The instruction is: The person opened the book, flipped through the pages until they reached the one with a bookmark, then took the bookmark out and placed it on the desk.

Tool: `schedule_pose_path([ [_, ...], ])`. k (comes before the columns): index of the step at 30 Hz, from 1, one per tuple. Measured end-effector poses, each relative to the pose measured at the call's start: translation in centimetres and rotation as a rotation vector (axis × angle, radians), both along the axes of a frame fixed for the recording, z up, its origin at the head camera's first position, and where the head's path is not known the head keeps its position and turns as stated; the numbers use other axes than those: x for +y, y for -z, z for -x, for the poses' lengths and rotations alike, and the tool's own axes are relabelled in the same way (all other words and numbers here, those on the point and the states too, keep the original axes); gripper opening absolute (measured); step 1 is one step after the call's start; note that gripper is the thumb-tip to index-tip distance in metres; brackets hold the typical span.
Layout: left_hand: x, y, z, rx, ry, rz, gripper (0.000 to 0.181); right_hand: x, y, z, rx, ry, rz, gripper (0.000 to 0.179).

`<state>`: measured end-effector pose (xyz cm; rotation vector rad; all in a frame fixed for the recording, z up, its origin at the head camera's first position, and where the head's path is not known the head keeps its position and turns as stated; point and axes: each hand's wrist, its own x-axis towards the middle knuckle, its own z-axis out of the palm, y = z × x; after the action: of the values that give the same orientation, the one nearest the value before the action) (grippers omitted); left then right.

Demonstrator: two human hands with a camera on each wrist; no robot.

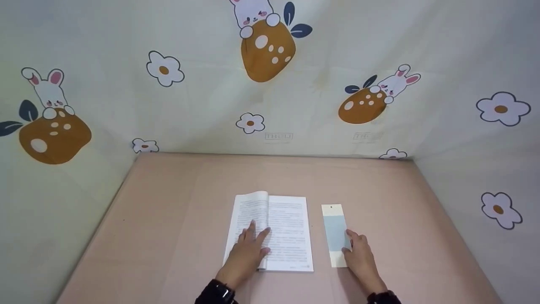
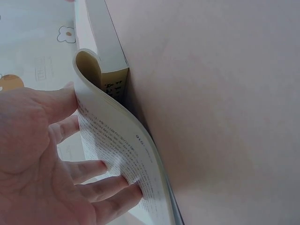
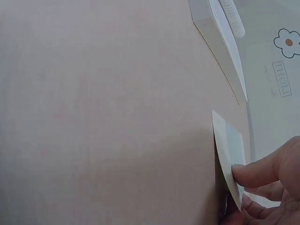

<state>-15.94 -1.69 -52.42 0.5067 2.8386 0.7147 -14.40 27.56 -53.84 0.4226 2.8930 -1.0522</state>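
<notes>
An open book (image 1: 289,232) lies in the middle of the table in the head view, its left pages bowed up near the spine. My left hand (image 1: 244,257) rests on those left pages with its fingers spread; in the left wrist view the fingertips (image 2: 133,191) press the printed page and the thumb is by the curled fold. To the right of the book is a pale blue and cream bookmark (image 1: 334,232) with a small hole at its top. My right hand (image 1: 362,259) pinches its right edge, thumb (image 3: 253,173) on top, other fingers partly hidden below. In the right wrist view the near edge is lifted.
The pinkish-tan table (image 1: 168,211) stretches around the book and bookmark. Behind it and at both sides hangs a pale curtain (image 1: 202,114) printed with rabbits, orange fruit and flowers. A narrow strip of table separates book and bookmark.
</notes>
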Motion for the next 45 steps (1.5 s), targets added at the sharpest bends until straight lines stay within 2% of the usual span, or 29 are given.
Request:
schedule_pose_path([
  [6, 0.0, -0.2, 0.0, -0.01, 0.009, 0.014, 0.052, -0.2, -0.3, -0.1, -0.046, -0.013, -0.057, 0.054],
  [12, 0.1, -0.2, 0.0, -0.021, -0.004, 0.011, 0.051, -0.8, -0.6, 0.0, -0.052, 0.003, -0.121, 0.05],
  [17, 0.2, -0.2, 0.1, -0.025, -0.009, 0.014, 0.05, -1.2, -0.8, 0.1, -0.068, -0.023, -0.16, 0.046],
  [20, 0.2, -0.2, 0.1, -0.024, -0.01, 0.012, 0.05, -1.5, -0.9, 0.2, -0.032, -0.031, -0.19, 0.047],
  [24, 0.2, -0.2, 0.1, -0.033, -0.015, 0.01, 0.05, -2.1, -0.9, 0.3, 0.059, -0.022, -0.199, 0.055],
  [29, 0.2, -0.1, 0.3, -0.062, -0.032, 0.005, 0.051, -3.4, -1.0, 0.4, 0.172, -0.03, -0.167, 0.061],
  [31, 0.2, -0.1, 0.4, -0.06, -0.035, 0.011, 0.051, -4.0, -1.1, 0.3, 0.204, -0.056, -0.157, 0.06],
  [35, 0.3, 0.0, 0.6, -0.051, -0.036, 0.021, 0.052, -5.4, -1.1, 0.1, 0.206, -0.15, -0.172, 0.059],
  [42, 0.3, 0.2, 0.5, -0.035, -0.032, 0.021, 0.052, -7.6, -0.6, -0.4, 0.107, -0.365, -0.11, 0.056],
  [45, 0.3, 0.2, 0.4, -0.023, -0.029, 0.022, 0.051, -8.0, -0.4, -0.5, 0.06, -0.41, -0.107, 0.053],
])
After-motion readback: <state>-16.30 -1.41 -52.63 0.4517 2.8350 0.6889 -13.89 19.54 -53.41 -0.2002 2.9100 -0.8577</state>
